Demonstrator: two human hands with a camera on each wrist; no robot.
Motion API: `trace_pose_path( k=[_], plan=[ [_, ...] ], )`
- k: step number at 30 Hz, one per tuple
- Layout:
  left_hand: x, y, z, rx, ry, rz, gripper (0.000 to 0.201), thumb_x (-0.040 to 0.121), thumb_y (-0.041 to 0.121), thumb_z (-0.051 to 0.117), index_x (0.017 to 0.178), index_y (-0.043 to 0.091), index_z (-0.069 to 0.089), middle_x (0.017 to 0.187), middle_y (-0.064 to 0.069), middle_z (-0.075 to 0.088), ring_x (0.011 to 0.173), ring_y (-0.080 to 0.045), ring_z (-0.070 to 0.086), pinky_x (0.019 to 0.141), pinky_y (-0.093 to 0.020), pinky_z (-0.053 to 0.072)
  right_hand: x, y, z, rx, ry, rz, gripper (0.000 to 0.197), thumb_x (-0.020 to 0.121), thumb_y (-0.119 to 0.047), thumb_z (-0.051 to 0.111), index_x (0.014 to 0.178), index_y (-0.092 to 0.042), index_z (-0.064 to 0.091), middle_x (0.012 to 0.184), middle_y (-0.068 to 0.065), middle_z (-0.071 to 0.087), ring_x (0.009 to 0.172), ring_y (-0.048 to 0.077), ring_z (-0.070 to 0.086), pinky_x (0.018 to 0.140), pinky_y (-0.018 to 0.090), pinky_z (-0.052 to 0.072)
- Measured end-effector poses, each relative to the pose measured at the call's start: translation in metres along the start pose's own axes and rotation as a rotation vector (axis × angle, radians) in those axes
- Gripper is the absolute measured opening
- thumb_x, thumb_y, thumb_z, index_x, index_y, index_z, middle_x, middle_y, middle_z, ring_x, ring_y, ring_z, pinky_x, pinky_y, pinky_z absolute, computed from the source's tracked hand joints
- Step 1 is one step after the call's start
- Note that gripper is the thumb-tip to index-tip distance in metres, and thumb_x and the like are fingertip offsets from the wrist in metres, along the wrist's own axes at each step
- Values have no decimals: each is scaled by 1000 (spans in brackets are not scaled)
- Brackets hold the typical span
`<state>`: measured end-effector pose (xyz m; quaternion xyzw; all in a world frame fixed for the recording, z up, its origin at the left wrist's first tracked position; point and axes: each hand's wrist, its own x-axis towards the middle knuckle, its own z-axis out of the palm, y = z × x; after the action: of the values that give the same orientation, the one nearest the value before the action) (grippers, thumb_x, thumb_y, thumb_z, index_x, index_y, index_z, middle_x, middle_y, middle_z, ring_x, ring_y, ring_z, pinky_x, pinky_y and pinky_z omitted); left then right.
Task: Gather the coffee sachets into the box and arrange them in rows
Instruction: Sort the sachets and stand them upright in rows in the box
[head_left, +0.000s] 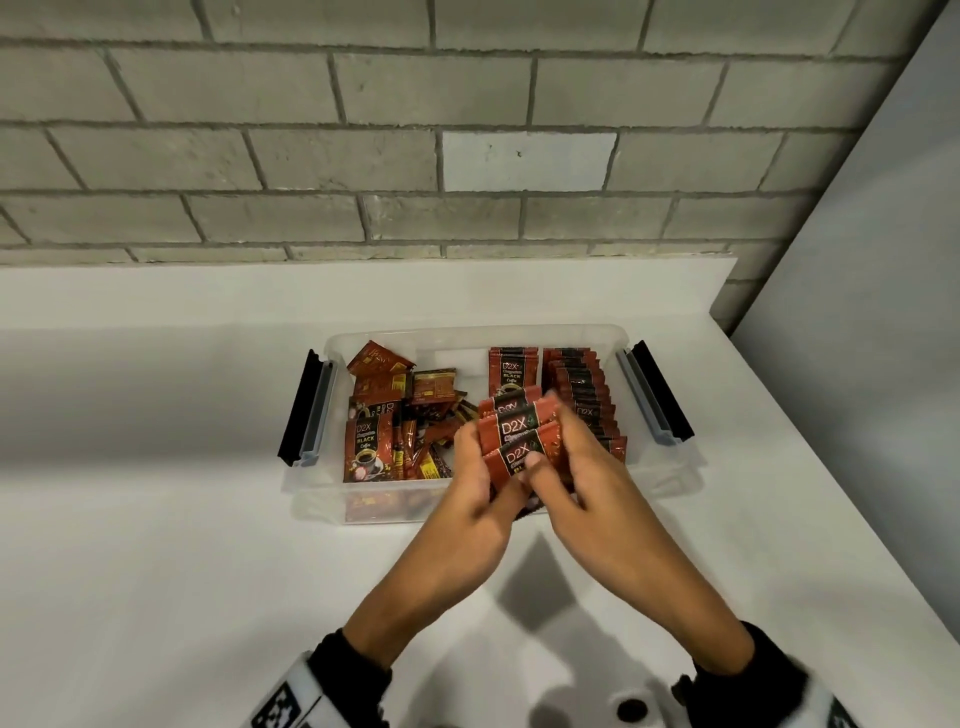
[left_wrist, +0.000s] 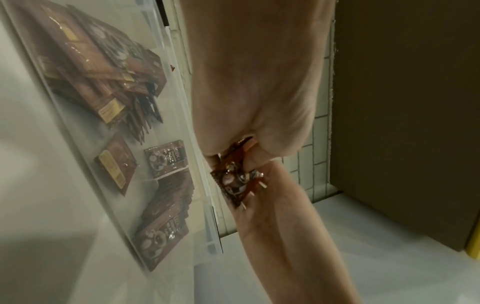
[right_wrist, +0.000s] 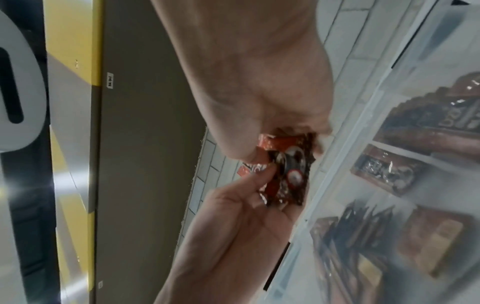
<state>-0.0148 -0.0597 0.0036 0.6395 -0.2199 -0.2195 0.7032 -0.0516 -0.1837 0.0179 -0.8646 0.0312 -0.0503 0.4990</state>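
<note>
A clear plastic box (head_left: 670, 475) with black side latches stands on the white counter. A small stack of red D2X coffee sachets (head_left: 517, 434) is held above the box's front middle by both hands. My left hand (head_left: 480, 480) grips the stack from the left, my right hand (head_left: 574, 470) from the right with its thumb on the front sachet. The same stack (left_wrist: 237, 181) (right_wrist: 288, 170) shows in both wrist views. A neat row of upright sachets (head_left: 584, 395) fills the box's right side. A loose heap of sachets (head_left: 395, 415) lies in its left part.
A single sachet (head_left: 506, 371) stands at the box's back middle. The white counter (head_left: 156, 545) meets a grey brick wall (head_left: 415, 130) behind. A pale panel (head_left: 883, 260) rises at the right. A dark round hole (head_left: 630, 709) sits in the counter near the front edge.
</note>
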Motion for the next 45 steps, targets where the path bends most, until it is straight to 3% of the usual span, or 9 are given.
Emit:
trace_pose_path(
  k=[4, 11, 17, 24, 27, 32, 36, 39, 45],
  plan=[
    [-12, -3, 8, 136, -90, 107, 45, 99, 12, 41, 131, 38, 25, 132, -2, 44, 123, -1, 46, 99, -16, 41, -21, -5, 4, 183, 88, -137, 75, 95, -22, 43, 138, -64, -2, 146, -32, 23, 129, -16, 32, 104, 9, 32],
    [-29, -27, 26, 437, -240, 199, 81, 86, 1, 41, 132, 57, 5, 135, 12, 20, 134, -13, 26, 112, -24, 27, -44, 9, 14, 260, 216, -42, 29, 73, -44, 66, 97, -47, 51, 109, -2, 53, 98, -1, 58, 74, 5, 45],
    [-18, -17, 33, 394, -5, 187, 43, 96, 10, 45, 123, 39, 28, 121, 15, 31, 117, 1, 42, 102, -22, 41, -26, 7, 9, 197, 391, -39, 29, 86, -58, 53, 92, -30, 48, 94, 2, 56, 84, 8, 59, 71, 18, 50],
    [21, 24, 1, 269, -2, 30, 29, 95, 10, 53, 123, 14, 49, 113, -4, 65, 100, -13, 65, 91, -32, 53, 22, -38, -57, -304, -200, -124, 62, 75, -51, 66, 124, -26, 38, 113, -12, 26, 104, -11, 44, 85, -5, 34],
    [35, 40, -11, 278, -47, -63, 32, 93, 25, 56, 123, 17, 48, 114, 0, 67, 96, -12, 69, 89, -40, 55, 53, -55, -86, -390, -371, -147, 47, 79, -29, 71, 116, -21, 44, 111, -4, 49, 90, 6, 56, 71, 9, 48],
    [69, 59, -25, 380, -119, -98, 18, 95, 25, 54, 112, 25, 50, 101, 12, 66, 89, 0, 67, 72, -14, 53, 103, -66, -100, -486, -528, -138, 33, 82, -23, 70, 103, -29, 46, 91, -8, 63, 79, 5, 63, 66, 23, 53],
    [101, 64, -46, 763, -362, -329, 50, 88, 50, 57, 123, 16, 49, 112, 6, 61, 103, -9, 59, 93, -29, 50, 139, -55, -102, -475, -539, -39, 28, 81, -11, 71, 93, -28, 51, 85, -9, 64, 70, 0, 61, 57, 13, 45],
    [121, 58, -52, 1179, -647, -502, 32, 98, 28, 46, 123, 12, 57, 111, 0, 57, 95, -13, 55, 85, -27, 45, 155, -35, -93, -552, -548, 61, 26, 80, -9, 71, 95, -16, 51, 88, 1, 65, 73, 12, 62, 57, 16, 45],
    [135, 18, -42, 1394, -1078, -725, 70, 89, -6, 34, 147, 32, 30, 157, -1, 20, 143, -24, 19, 113, -35, 28, 166, -2, -58, -658, -677, 226, 35, 75, -6, 74, 100, -14, 51, 96, 5, 62, 81, 17, 66, 60, 19, 53]
  ],
)
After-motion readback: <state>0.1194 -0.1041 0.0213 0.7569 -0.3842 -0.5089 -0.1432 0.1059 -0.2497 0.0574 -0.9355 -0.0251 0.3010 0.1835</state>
